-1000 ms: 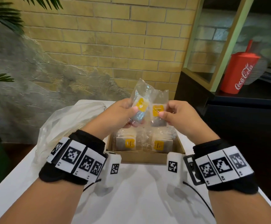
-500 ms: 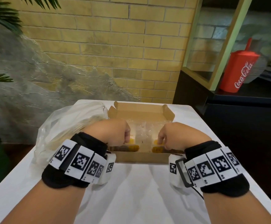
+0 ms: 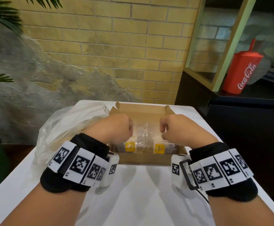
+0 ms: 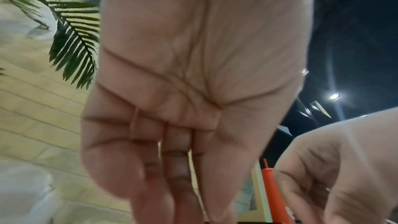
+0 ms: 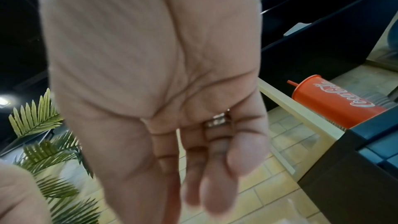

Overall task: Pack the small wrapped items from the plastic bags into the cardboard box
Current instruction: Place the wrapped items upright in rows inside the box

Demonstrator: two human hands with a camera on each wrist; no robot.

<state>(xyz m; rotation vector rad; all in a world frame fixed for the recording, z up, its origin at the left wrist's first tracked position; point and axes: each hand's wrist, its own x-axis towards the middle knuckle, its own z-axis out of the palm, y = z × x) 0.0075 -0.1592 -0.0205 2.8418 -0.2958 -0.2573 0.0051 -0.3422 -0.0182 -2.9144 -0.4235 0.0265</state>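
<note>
Two hands (image 3: 115,128) (image 3: 180,129), one cardboard box (image 3: 142,158), one plastic bag (image 3: 67,126), one red cup (image 3: 242,72).

The right hand (image 5: 155,77) fills most of the right wrist view, palm toward the camera, fingers (image 5: 193,168) pointing down toward six o'clock, loosely bent and holding nothing; a ring (image 5: 217,120) sits on one. At three o'clock a red Coca-Cola cup (image 5: 329,102) stands on a dark counter (image 5: 355,168). Palm fronds (image 5: 43,142) spread at eight o'clock, over yellow brick (image 5: 269,190).
</note>
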